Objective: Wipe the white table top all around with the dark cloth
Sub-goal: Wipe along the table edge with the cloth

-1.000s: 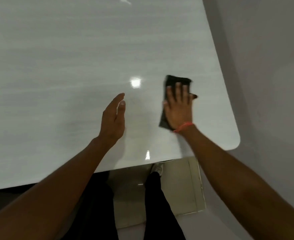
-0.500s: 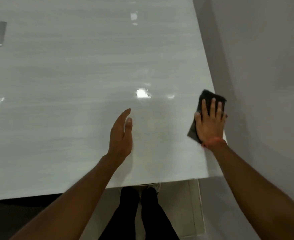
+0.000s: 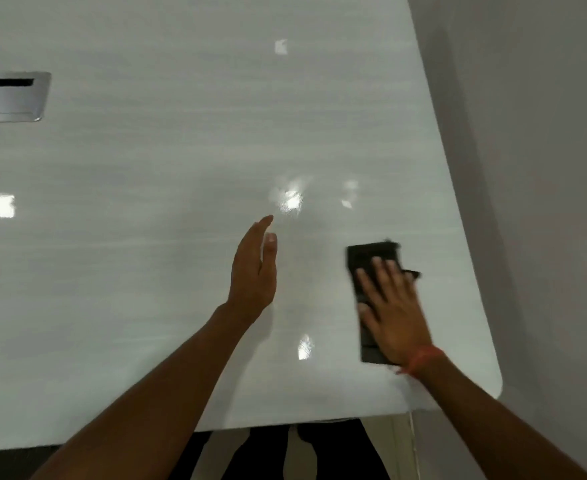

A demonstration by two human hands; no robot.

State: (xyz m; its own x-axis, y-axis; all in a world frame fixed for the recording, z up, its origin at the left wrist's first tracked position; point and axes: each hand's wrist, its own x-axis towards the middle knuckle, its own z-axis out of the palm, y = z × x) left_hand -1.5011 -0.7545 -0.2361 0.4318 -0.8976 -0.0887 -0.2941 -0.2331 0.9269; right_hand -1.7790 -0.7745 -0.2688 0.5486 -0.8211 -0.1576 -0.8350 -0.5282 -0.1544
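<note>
The glossy white table top (image 3: 146, 220) fills most of the view. A dark folded cloth (image 3: 368, 258) lies flat on it near the right front corner. My right hand (image 3: 392, 306) presses down on the cloth with straight, spread fingers and covers much of it; a red band circles the wrist. My left hand (image 3: 254, 271) hovers on its edge over the middle of the table, fingers straight and together, holding nothing. It is about a hand's width left of the cloth.
A metal cable hatch (image 3: 11, 97) is set into the table at the far left. The table's rounded right front corner (image 3: 493, 382) lies close to my right wrist. A grey wall (image 3: 544, 168) runs along the right side. Dark trouser legs (image 3: 257, 452) show below the front edge.
My right hand slid the cloth from the table's right edge back leftward and toward me. The left hand kept its pose over the middle.
</note>
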